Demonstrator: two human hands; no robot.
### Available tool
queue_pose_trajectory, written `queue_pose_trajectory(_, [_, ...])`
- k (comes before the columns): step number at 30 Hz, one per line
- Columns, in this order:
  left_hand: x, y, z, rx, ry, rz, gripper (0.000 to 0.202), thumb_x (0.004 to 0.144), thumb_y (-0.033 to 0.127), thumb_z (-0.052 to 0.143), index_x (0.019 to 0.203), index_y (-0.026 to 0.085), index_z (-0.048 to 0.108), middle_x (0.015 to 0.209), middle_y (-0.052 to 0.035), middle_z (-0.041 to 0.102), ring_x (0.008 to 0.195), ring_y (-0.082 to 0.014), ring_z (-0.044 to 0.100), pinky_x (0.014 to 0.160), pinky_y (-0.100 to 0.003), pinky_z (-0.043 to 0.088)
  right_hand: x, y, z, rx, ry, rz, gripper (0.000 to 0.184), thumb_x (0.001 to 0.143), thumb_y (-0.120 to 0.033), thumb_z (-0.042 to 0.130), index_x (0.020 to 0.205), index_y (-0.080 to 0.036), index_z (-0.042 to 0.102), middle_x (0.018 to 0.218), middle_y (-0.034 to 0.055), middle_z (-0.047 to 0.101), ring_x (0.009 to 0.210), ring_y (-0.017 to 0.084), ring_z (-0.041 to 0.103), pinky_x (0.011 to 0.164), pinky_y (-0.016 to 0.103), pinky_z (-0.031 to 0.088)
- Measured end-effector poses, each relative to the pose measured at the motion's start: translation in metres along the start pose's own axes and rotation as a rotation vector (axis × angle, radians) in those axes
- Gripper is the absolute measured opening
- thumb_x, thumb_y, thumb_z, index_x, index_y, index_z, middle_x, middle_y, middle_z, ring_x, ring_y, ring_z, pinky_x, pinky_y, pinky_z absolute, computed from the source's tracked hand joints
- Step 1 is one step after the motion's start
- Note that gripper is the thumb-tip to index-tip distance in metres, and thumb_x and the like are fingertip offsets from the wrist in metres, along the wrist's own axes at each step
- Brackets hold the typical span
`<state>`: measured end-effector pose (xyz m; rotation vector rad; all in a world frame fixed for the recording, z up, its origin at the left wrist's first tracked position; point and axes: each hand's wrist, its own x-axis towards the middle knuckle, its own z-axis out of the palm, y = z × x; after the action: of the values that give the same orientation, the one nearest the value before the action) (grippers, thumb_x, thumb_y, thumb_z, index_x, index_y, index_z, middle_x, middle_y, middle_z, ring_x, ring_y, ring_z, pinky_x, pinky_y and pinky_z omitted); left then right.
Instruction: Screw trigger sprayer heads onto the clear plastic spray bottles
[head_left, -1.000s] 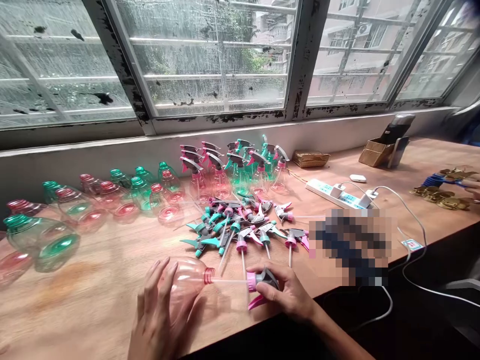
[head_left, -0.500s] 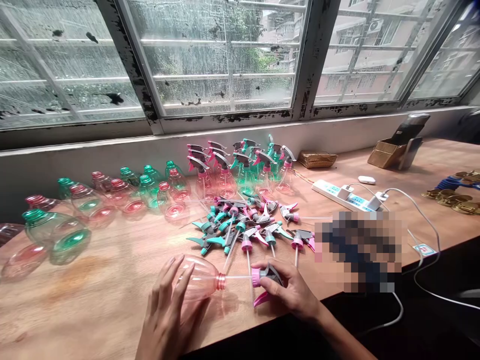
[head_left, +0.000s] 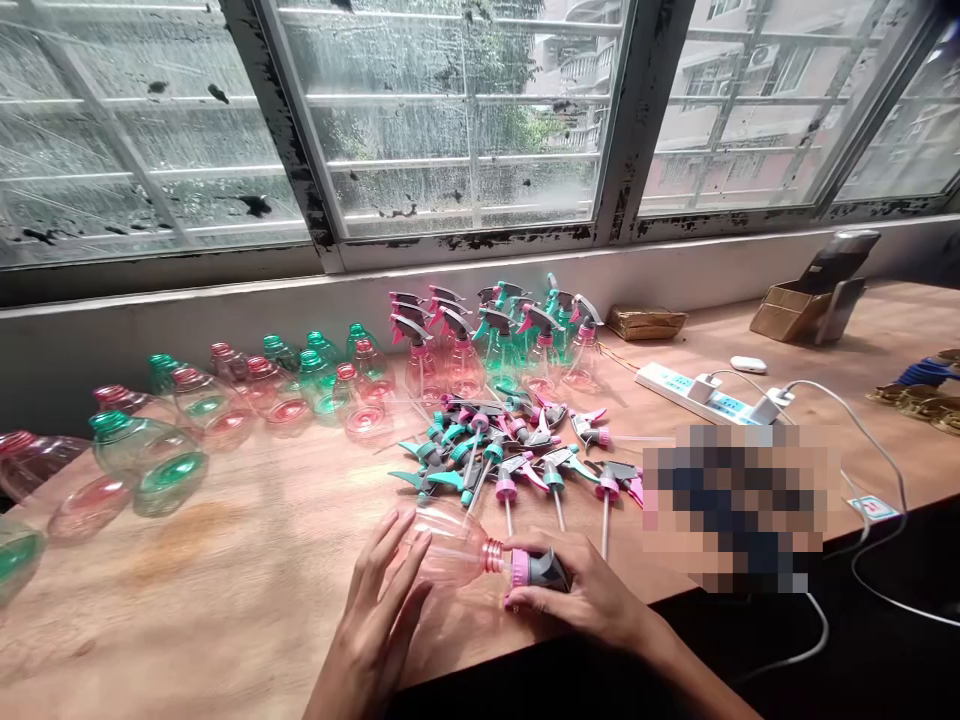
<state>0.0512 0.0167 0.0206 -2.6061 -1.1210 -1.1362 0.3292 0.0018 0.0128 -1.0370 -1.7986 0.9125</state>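
A clear pink spray bottle [head_left: 451,548] lies on its side near the table's front edge, its threaded neck facing right. My left hand [head_left: 382,590] is wrapped round its base end. In my right hand [head_left: 581,590] is a pink and grey trigger sprayer head [head_left: 520,570], gripped by its collar and body. The collar is just short of the bottle's neck, with a small gap between them; the dip tube is inside the bottle. Behind both hands lies a pile of loose trigger sprayer heads [head_left: 495,450], pink, teal and grey, with their tubes.
Open pink and green bottles [head_left: 169,455] stand on the left. Several bottles with sprayers fitted [head_left: 461,365] stand by the window wall. To the right are a power strip [head_left: 686,392] with plugs and cables, a cardboard box [head_left: 787,312] and a blurred-out patch [head_left: 739,510].
My right hand has brought the sprayer head up close to the bottle's neck, and the tube has slid inside. My left hand and the bottle appear further right as the view shifts.
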Motion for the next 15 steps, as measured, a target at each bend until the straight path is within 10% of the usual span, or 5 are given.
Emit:
queue_pose_trajectory(10, [-0.008, 0.012, -0.002, -0.095, -0.018, 0.018, 0.057, 0.101, 0.008, 0.058, 0.152, 0.030, 0.043, 0.151, -0.0120, 0.050, 0.142, -0.0308, 0.048, 0.111, -0.048, 0.053, -0.003, -0.006, 0.003, 0.196, 0.040, 0.185, 0.036, 0.088, -0.046, 0.075, 0.112, -0.020, 0.073, 0.092, 0.0046, 0.074, 0.079, 0.023, 0.072, 0.071, 0.033, 0.061])
queue_pose_trajectory(15, [-0.012, 0.015, 0.000, -0.313, 0.045, -0.205, 0.074, 0.097, 0.027, 0.069, 0.158, 0.037, 0.029, 0.169, -0.0128, 0.011, 0.147, -0.0379, 0.040, 0.105, -0.052, 0.058, -0.004, -0.011, 0.006, 0.253, 0.049, 0.217, 0.040, 0.083, -0.050, 0.079, 0.107, -0.020, 0.069, 0.086, 0.0008, 0.067, 0.072, 0.018, 0.064, 0.063, 0.028, 0.058])
